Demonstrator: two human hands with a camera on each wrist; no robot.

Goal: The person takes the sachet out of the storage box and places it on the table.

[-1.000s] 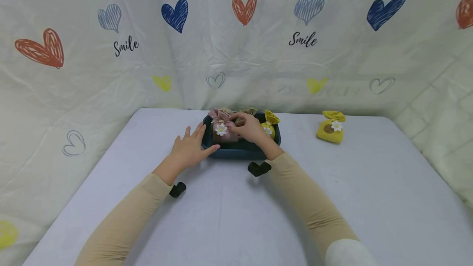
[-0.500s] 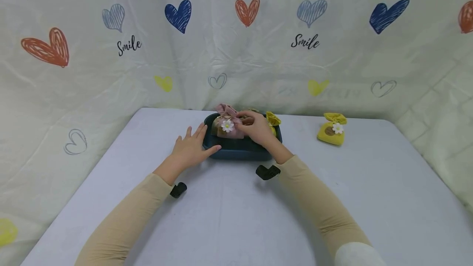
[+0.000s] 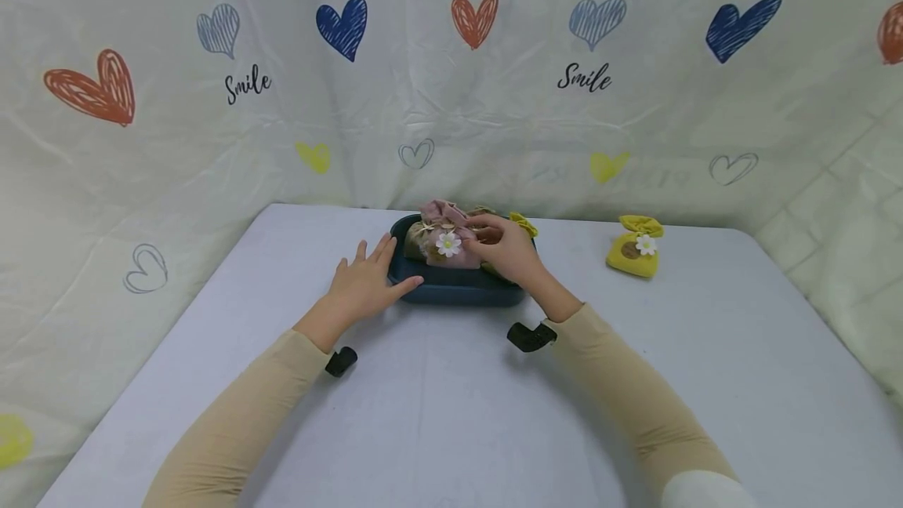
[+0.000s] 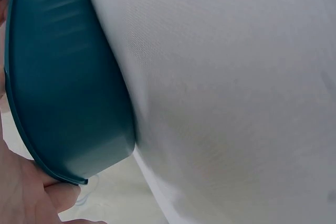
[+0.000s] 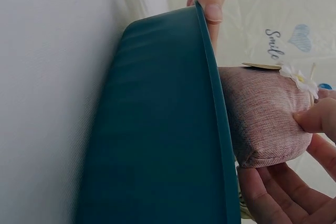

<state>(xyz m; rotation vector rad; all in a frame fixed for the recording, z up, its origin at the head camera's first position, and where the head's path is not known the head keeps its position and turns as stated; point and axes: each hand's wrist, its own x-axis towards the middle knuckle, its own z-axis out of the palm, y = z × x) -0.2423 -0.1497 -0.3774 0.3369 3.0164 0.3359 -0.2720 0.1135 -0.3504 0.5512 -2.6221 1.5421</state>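
Note:
My right hand (image 3: 509, 251) grips a pink drawstring pouch (image 3: 462, 259) with a white flower on its front, over the dark teal basin (image 3: 458, 295). In the right wrist view, the thumb presses one side of the pink pouch (image 5: 273, 116) and the fingers wrap its other side, above the basin rim. My left hand (image 3: 358, 285) rests at the basin's left end, fingers spread and thumb on the near rim. Left of the pink pouch, a beige pouch (image 3: 415, 244) sits in the basin. A yellow pouch (image 3: 524, 224) shows partly behind my right hand.
Another yellow pouch (image 3: 633, 255) with a white flower stands on the white table (image 3: 423, 414) to the right of the basin. A pale curtain (image 3: 508, 116) printed with hearts hangs behind the table. Black wrist cameras sit under both wrists.
My right hand has shifted right and slightly toward me, carrying the pink pouch along and uncovering more of the beige pouch. The left hand stays at the basin's left end.

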